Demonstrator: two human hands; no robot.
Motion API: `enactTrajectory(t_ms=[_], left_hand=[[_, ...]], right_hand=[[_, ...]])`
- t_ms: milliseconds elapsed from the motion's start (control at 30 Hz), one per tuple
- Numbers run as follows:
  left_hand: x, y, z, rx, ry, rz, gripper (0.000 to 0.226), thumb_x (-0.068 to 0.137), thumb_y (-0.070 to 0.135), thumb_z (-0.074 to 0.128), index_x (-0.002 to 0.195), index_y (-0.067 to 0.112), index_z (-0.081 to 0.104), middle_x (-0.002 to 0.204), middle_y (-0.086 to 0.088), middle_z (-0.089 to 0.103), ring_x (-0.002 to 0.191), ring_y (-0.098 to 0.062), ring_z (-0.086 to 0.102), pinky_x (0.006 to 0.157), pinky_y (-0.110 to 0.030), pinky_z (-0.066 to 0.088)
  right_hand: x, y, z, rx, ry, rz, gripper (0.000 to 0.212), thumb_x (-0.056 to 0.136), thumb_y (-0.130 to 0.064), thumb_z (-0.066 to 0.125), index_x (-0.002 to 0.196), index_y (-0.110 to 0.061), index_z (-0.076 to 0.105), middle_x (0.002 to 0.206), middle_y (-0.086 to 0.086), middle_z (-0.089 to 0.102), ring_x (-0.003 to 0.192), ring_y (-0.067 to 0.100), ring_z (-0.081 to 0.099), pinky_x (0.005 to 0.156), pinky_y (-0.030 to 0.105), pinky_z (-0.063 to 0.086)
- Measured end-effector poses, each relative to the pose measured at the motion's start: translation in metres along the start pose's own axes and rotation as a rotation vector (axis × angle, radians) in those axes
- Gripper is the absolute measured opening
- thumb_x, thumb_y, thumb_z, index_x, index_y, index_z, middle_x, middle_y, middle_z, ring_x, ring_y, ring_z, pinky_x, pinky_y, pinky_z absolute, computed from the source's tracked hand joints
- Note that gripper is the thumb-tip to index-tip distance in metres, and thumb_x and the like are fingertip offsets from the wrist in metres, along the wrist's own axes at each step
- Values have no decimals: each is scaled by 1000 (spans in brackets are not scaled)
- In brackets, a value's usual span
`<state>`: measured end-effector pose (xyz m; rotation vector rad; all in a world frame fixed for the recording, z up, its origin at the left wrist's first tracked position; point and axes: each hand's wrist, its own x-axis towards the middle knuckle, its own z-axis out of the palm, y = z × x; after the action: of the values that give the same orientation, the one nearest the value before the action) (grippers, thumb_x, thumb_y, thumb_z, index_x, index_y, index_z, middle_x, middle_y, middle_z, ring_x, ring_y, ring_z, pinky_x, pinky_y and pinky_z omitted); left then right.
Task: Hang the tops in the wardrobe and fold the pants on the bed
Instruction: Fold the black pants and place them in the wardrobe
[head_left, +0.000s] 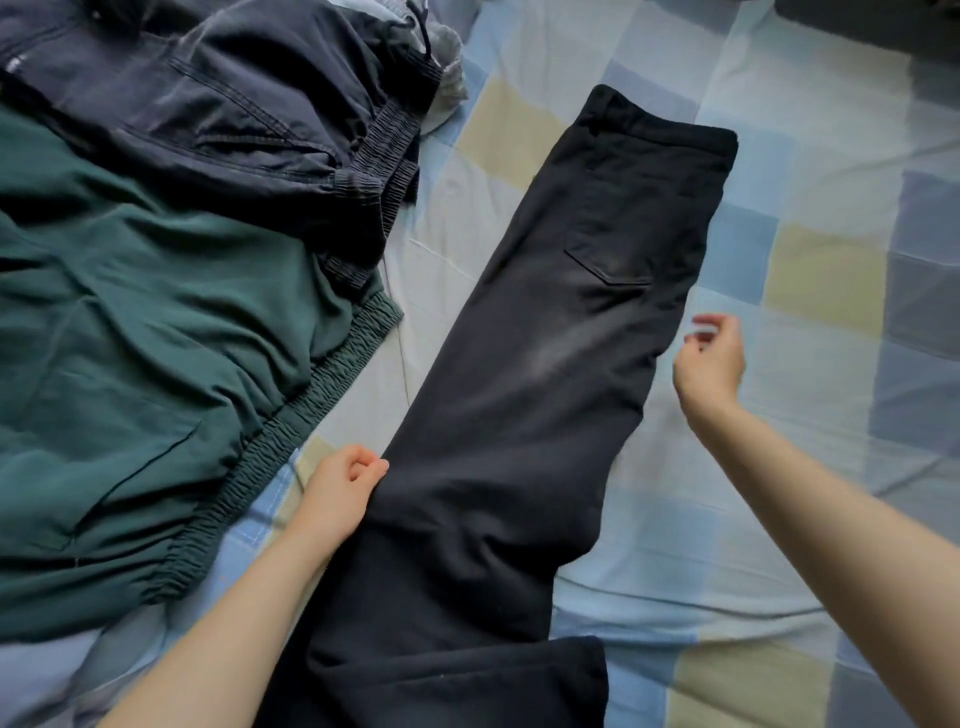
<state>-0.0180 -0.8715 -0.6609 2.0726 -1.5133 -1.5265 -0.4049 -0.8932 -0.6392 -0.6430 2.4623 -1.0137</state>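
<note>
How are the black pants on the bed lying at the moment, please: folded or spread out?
Folded lengthwise only: the black pants lie long, one leg over the other, a single back pocket up, not yet folded across.

Black pants (524, 395); green garment (130, 364); navy garment (208, 104); blue/cream checked sheet (779, 260).

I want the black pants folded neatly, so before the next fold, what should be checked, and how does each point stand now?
1. Black pants laid legs together, waistband away: ok.
2. Fabric smooth: not ok, creases near the knee.
3. Left hand grips the pants' edge: ok.
4. Right hand holds the pants: not ok, it hovers beside them, fingers loosely curled.
5. Checked bedsheet free to the right: ok.
6. Green garment apart from the pants: ok.
</note>
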Motion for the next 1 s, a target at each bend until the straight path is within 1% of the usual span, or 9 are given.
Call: enactTrajectory(t_ms=[67,133,333,467,600,667,800,867,1000], left_hand=[[-2,-3,2,18,19,6,14,96,16,59,85,8,63,73,-6,63,69,-18,55,66,-30,41],[-3,-3,4,34,38,10,13,95,16,58,85,9,62,71,-5,61,69,-19,54,69,-32,41],[2,-3,8,87,40,-11,12,96,18,58,92,8,64,77,-8,63,76,-21,57,72,-33,40],[5,-3,9,104,46,-7,12,95,18,59,91,7,64,74,-5,61,74,-20,55,72,-33,40],[4,-3,10,101,53,-4,14,96,18,58,89,7,63,73,-4,61,73,-18,55,65,-27,40],[5,-2,9,102,50,-6,15,96,19,57,91,6,63,74,-4,61,74,-18,55,68,-29,41],[6,0,12,93,73,-6,17,95,20,59,95,4,65,82,-9,65,81,-24,59,75,-33,44],[1,-1,11,3,75,-20,21,93,22,64,94,2,66,79,-6,66,74,-18,58,67,-25,44],[-16,-10,1,-75,-60,-77,25,80,32,78,88,11,67,69,6,72,58,-3,64,51,-13,45]], right_hand=[[-14,31,-12,151,-124,343,23,93,4,43,112,-8,48,99,19,59,69,24,62,73,37,56],[-28,43,-15,295,-286,482,25,92,6,52,116,-2,49,88,16,60,66,22,63,60,29,58],[-35,26,-1,266,-499,293,36,91,-12,63,120,-17,43,96,12,59,77,23,63,64,36,61],[-31,21,6,79,-245,105,3,93,-14,55,96,-15,56,87,8,62,74,29,64,73,41,53],[-31,49,-24,14,58,-100,8,93,-18,56,86,-13,55,85,9,64,79,30,60,75,39,46],[-37,70,-38,-92,69,-122,8,93,-14,55,91,-6,56,91,15,64,83,32,59,76,38,43],[-37,87,-38,-57,-78,284,16,93,-10,45,101,-3,56,98,13,65,84,28,58,76,38,45],[-29,77,-35,215,-116,529,18,90,-17,39,85,-11,55,85,9,64,64,23,54,55,33,40],[-18,56,-30,190,-313,513,19,88,-37,51,81,-20,54,68,1,52,51,15,50,46,20,31]])
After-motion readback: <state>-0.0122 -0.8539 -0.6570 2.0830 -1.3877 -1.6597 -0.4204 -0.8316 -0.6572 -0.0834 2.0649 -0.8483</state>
